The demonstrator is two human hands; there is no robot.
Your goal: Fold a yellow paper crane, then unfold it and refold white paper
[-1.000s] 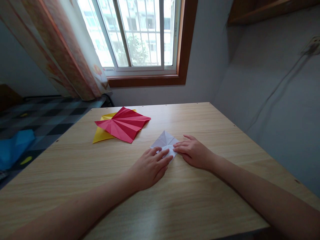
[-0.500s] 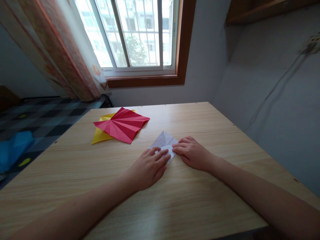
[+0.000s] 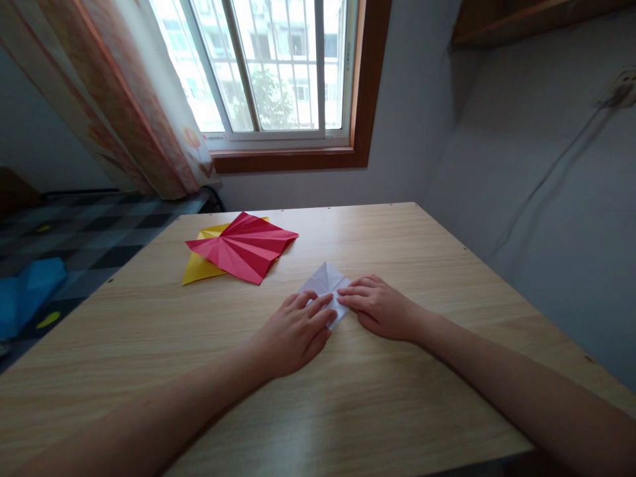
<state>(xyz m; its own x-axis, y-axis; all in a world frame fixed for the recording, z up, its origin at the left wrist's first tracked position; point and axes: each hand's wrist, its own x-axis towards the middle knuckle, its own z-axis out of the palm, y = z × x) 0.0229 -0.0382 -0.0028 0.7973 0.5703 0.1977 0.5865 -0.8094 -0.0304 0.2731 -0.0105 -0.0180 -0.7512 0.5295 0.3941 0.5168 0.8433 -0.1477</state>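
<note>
A small folded white paper (image 3: 324,277) lies on the wooden table, one corner pointing away from me and creases meeting near its middle. My left hand (image 3: 299,331) rests on its left and near part with the fingers stretched out and slightly apart, covering some of it. At the right edge, my right hand (image 3: 381,306) has its fingers pressed together on the paper; its thumb is mostly hidden. Beyond my left hand, a creased red paper (image 3: 248,248) overlaps a yellow paper (image 3: 199,268).
The table (image 3: 407,404) reaches toward a wall with a window (image 3: 278,66). On the left are a curtain (image 3: 144,112) and a checked bed cover (image 3: 89,238) with a blue paper (image 3: 32,291) on it. A cable (image 3: 551,175) hangs down the right wall.
My right hand's fingertips have shifted slightly left and nearer to me across the white paper, its right flap now lying flatter. My left hand has barely moved.
</note>
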